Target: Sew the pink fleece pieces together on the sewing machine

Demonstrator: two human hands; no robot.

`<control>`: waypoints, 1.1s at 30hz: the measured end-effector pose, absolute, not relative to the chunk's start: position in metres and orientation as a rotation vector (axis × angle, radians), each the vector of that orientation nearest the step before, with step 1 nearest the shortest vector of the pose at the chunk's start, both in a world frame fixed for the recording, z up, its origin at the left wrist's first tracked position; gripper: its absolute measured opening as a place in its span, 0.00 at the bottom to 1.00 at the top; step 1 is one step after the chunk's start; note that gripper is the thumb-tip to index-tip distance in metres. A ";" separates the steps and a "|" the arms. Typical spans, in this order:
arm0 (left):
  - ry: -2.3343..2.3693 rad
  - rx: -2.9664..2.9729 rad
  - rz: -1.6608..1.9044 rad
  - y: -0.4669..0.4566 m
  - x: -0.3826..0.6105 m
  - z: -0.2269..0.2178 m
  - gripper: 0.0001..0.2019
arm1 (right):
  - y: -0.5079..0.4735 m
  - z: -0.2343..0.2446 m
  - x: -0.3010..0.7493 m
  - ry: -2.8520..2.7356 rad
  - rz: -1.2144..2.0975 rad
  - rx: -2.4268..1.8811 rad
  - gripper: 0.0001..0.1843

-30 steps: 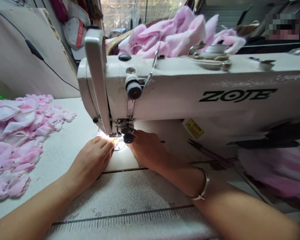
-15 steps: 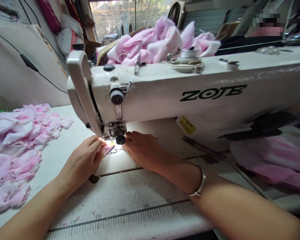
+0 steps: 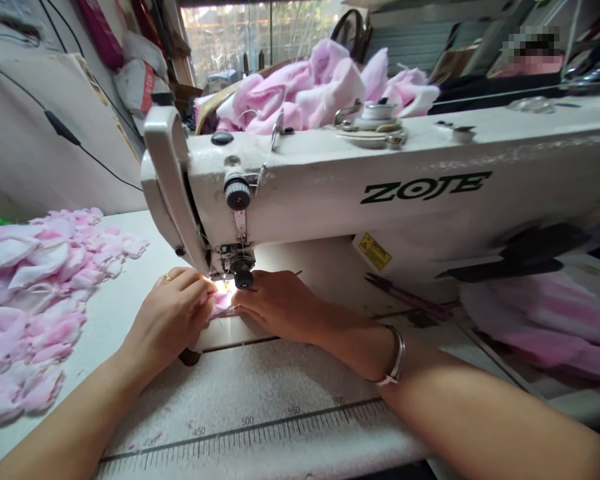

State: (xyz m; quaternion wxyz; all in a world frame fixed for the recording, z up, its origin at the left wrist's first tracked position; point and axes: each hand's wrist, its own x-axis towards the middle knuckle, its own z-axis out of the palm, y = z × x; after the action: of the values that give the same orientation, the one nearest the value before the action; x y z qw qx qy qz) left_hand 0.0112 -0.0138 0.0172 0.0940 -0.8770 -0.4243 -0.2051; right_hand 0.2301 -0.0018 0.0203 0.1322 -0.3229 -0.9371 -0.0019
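A small piece of pink fabric [image 3: 222,301] lies under the lit needle area of a white sewing machine [image 3: 310,200]. My left hand [image 3: 180,303] is closed on the fabric's left side, fingers curled and a ring on one finger. On the other side, my right hand [image 3: 275,300] presses with its fingers together at the fabric's right edge, just beside the presser foot. Its fingertips are partly hidden behind the machine's black knob [image 3: 244,279]. A silver bangle [image 3: 396,357] circles my right wrist.
Many pink and white fabric pieces [image 3: 35,287] are heaped on the table at left. More pink cloth [image 3: 325,83] is piled behind the machine and at right [image 3: 540,320]. Pink-handled snips [image 3: 410,297] lie under the arm. A printed ruler [image 3: 245,437] runs along the front edge.
My right hand has shifted slightly left, toward the needle. More of the pink fabric now shows between my hands, and the camera view has moved a little.
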 end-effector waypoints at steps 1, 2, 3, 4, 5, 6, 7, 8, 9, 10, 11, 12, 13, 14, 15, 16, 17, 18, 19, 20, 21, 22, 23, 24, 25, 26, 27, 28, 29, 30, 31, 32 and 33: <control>-1.193 -2.579 -0.573 -0.014 0.011 0.017 0.05 | -0.002 0.020 0.230 -2.720 0.005 -0.908 0.09; -1.136 -2.561 -0.539 -0.015 0.011 0.018 0.06 | -0.002 0.019 0.230 -2.720 0.009 -0.884 0.09; -1.087 -2.553 -0.516 -0.016 0.011 0.018 0.05 | -0.003 0.019 0.230 -2.718 0.008 -0.868 0.10; -1.044 -2.563 -0.493 -0.017 0.011 0.019 0.05 | -0.004 0.018 0.230 -2.716 0.004 -0.861 0.09; -1.009 -2.587 -0.469 -0.019 0.011 0.020 0.04 | -0.004 0.018 0.231 -2.715 -0.001 -0.859 0.09; -0.985 -2.619 -0.437 -0.020 0.011 0.020 0.04 | -0.005 0.018 0.231 -2.715 -0.002 -0.858 0.09; -0.974 -2.649 -0.401 -0.021 0.012 0.021 0.05 | -0.006 0.017 0.231 -2.717 0.001 -0.857 0.09; -0.976 -2.667 -0.370 -0.021 0.013 0.021 0.06 | -0.007 0.017 0.231 -2.720 0.006 -0.856 0.09; -0.984 -2.670 -0.345 -0.022 0.014 0.020 0.07 | -0.008 0.017 0.231 -2.724 0.010 -0.857 0.09; -0.995 -2.657 -0.337 -0.022 0.015 0.020 0.07 | -0.008 0.017 0.231 -2.727 0.011 -0.861 0.09; -1.003 -2.636 -0.343 -0.022 0.017 0.020 0.07 | -0.009 0.018 0.231 -2.729 0.011 -0.868 0.10; -1.006 -2.616 -0.351 -0.022 0.018 0.020 0.08 | -0.010 0.018 0.231 -2.733 0.008 -0.877 0.09; -1.009 -2.604 -0.361 -0.023 0.020 0.020 0.08 | -0.010 0.018 0.231 -2.737 0.005 -0.887 0.09; -1.018 -2.599 -0.364 -0.023 0.022 0.020 0.09 | -0.010 0.018 0.231 -2.742 0.002 -0.895 0.08; -1.036 -2.600 -0.361 -0.024 0.023 0.021 0.10 | -0.011 0.019 0.230 -2.748 0.003 -0.900 0.08; -1.062 -2.608 -0.353 -0.025 0.023 0.021 0.10 | -0.011 0.019 0.230 -2.754 0.006 -0.903 0.08; -1.092 -2.622 -0.335 -0.026 0.024 0.022 0.10 | -0.012 0.020 0.230 -2.761 0.013 -0.905 0.08; -1.118 -2.638 -0.311 -0.027 0.023 0.022 0.09 | -0.012 0.020 0.229 -2.769 0.022 -0.908 0.08; -1.132 -2.652 -0.283 -0.028 0.022 0.022 0.09 | -0.013 0.020 0.229 -2.777 0.030 -0.917 0.08; -1.137 -2.663 -0.251 -0.029 0.021 0.022 0.09 | -0.014 0.020 0.228 -2.783 0.034 -0.930 0.08; -1.132 -2.670 -0.225 -0.030 0.019 0.022 0.09 | -0.015 0.020 0.228 -2.784 0.036 -0.940 0.08; -1.122 -2.673 -0.206 -0.031 0.018 0.022 0.09 | -0.016 0.019 0.227 -2.777 0.034 -0.944 0.08; -1.111 -2.674 -0.200 -0.031 0.016 0.021 0.09 | -0.017 0.019 0.227 -2.763 0.026 -0.941 0.07; -1.100 -2.676 -0.204 -0.031 0.015 0.021 0.08 | -0.017 0.018 0.226 -2.746 0.015 -0.932 0.07; -1.093 -2.680 -0.206 -0.030 0.014 0.021 0.08 | -0.018 0.017 0.226 -2.731 0.001 -0.917 0.07; -1.089 -2.685 -0.208 -0.029 0.013 0.021 0.08 | -0.018 0.016 0.225 -2.720 -0.013 -0.905 0.06; -1.088 -2.688 -0.208 -0.027 0.012 0.021 0.08 | -0.017 0.015 0.225 -2.713 -0.026 -0.900 0.06; -1.087 -2.693 -0.204 -0.025 0.012 0.020 0.09 | -0.016 0.014 0.224 -2.712 -0.039 -0.906 0.06; -1.082 -2.700 -0.207 -0.023 0.012 0.020 0.09 | -0.014 0.013 0.224 -2.712 -0.049 -0.915 0.07; -1.074 -2.708 -0.218 -0.021 0.012 0.020 0.09 | -0.013 0.012 0.224 -2.712 -0.058 -0.925 0.07; -1.064 -2.714 -0.240 -0.019 0.012 0.019 0.09 | -0.011 0.012 0.224 -2.709 -0.068 -0.938 0.07; -1.052 -2.720 -0.269 -0.017 0.012 0.018 0.08 | -0.009 0.012 0.224 -2.704 -0.077 -0.949 0.07; -1.044 -2.721 -0.300 -0.016 0.012 0.016 0.07 | -0.007 0.012 0.224 -2.696 -0.085 -0.957 0.07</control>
State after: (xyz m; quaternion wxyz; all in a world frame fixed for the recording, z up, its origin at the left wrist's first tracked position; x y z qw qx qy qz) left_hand 0.0120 -0.0158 0.0161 0.1057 -0.9236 -0.3542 -0.1017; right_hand 0.2238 -0.0071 0.0119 0.1392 -0.3312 -0.9328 -0.0293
